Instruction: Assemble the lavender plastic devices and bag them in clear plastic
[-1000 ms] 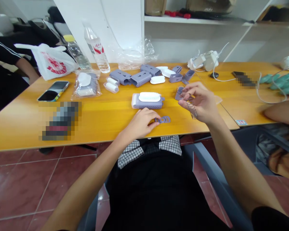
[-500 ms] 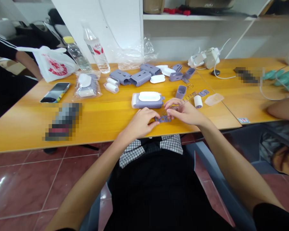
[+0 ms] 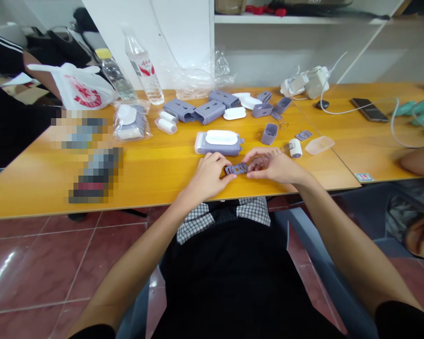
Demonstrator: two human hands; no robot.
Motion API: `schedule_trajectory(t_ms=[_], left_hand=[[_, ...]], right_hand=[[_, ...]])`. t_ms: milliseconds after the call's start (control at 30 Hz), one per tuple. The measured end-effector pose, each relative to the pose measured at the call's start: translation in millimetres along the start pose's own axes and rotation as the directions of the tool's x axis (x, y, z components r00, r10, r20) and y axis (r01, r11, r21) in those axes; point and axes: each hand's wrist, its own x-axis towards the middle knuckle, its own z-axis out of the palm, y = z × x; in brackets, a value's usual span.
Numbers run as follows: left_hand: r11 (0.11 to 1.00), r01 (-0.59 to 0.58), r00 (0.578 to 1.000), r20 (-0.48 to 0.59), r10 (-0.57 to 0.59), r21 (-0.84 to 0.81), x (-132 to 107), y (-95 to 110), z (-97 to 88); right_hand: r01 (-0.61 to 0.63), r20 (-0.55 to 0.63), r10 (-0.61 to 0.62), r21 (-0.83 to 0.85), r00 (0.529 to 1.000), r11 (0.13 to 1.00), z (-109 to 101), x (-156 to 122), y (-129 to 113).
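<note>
My left hand (image 3: pixel 208 176) and my right hand (image 3: pixel 273 165) meet over the near edge of the wooden table (image 3: pixel 155 165). Together they pinch a small flat purple plastic piece (image 3: pixel 237 168), the left on its left end, the right on its right end. A thin metal spring (image 3: pixel 268 157) lies under or in my right fingers; I cannot tell if it is gripped. Just beyond stands an assembled purple case with a white brush top (image 3: pixel 218 142).
Several purple housings (image 3: pixel 198 110), white caps, a purple cup (image 3: pixel 269 133), a white roller (image 3: pixel 296 148) and a clear lid (image 3: pixel 319 145) lie scattered behind. Two water bottles (image 3: pixel 143 68), a plastic bag (image 3: pixel 77 89), chargers and a phone (image 3: pixel 369 109) sit further off. Other people's arms show at both sides.
My right hand came down from mid-air at the right, carrying the spring, and joined my left hand on the purple piece. The view has shifted slightly.
</note>
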Motion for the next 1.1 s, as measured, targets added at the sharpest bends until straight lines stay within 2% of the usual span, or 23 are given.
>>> schedule_trajectory(t_ms=[100,200,267,333,400,467,600,767,933,1100], left_hand=[[0.985,0.073,0.997,-0.017,-0.076,-0.158,-1,5,-1.4],[0.923,0.139,0.987,-0.024,-0.158,-0.359,-1,10,-2.8],[0.839,0.165,0.981,-0.006,-0.196,-0.518,-1,11,-3.2],[0.72,0.199,0.971,0.036,-0.235,-0.665,-1,11,-2.5],[0.619,0.23,0.961,0.075,-0.267,-0.751,-2,10,-0.6],[0.565,0.24,0.952,0.078,-0.295,-0.789,-3,8,1.9],[0.531,0.231,0.942,0.051,-0.333,-0.815,-5,6,5.4],[0.541,0.223,0.947,0.048,-0.318,-0.811,-6,7,6.1],[0.514,0.227,0.948,0.066,-0.313,-0.827,-5,7,5.5],[0.533,0.225,0.949,0.059,-0.311,-0.816,-5,7,5.2]], right_hand=[[0.042,-0.036,-0.044,-0.051,0.998,0.998,5,1,-1],[0.133,-0.121,-0.148,-0.13,0.982,0.983,13,3,-4],[0.198,-0.171,-0.227,-0.174,0.959,0.965,19,4,-6],[0.236,-0.202,-0.28,-0.215,0.939,0.948,22,4,-7],[0.25,-0.224,-0.31,-0.26,0.924,0.933,24,5,-8],[0.268,-0.233,-0.345,-0.309,0.909,0.913,24,5,-9],[0.314,-0.199,-0.419,-0.409,0.886,0.857,24,6,-12],[0.335,-0.194,-0.463,-0.463,0.865,0.82,26,7,-13],[0.367,-0.172,-0.492,-0.472,0.854,0.802,29,6,-10],[0.32,-0.202,-0.476,-0.516,0.856,0.794,33,7,-6]])
